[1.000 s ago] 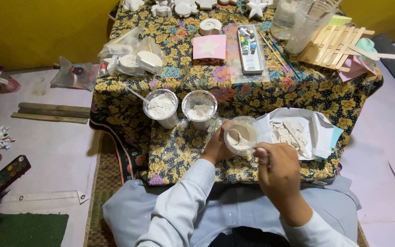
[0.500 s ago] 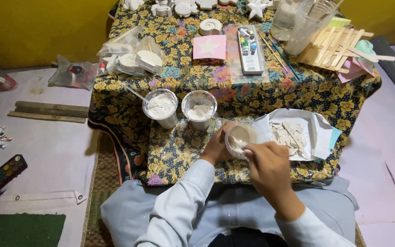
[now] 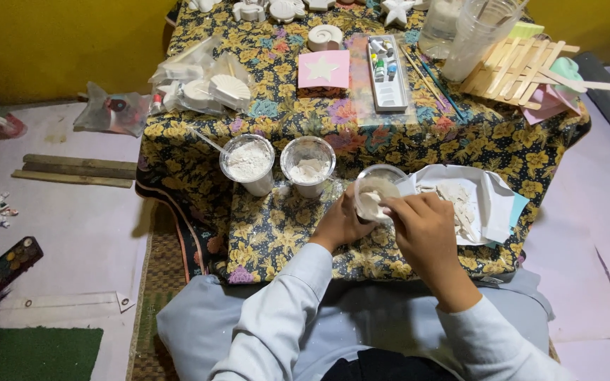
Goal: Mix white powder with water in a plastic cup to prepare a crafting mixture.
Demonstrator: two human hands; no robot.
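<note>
Stirring step was in hand. Near frame centre, the left hand (image 3: 339, 224) grasped a clear cup (image 3: 379, 189) of white paste on the table (image 3: 284, 233); the right hand (image 3: 425, 229) pinched a stirrer in it. Next move likely called for steady holding against tipping.

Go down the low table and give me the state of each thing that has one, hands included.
Left hand: wrapped around the clear cup.
Right hand: fingers pinched at the cup's rim.
Clear cup: tilted, pale paste inside.
Powder cup: upright, nearly full, a spoon in it.
Middle cup: upright, partly filled.
Paint tray: open, flat.
Paper sheet: unfolded, white fragments on it.
</note>
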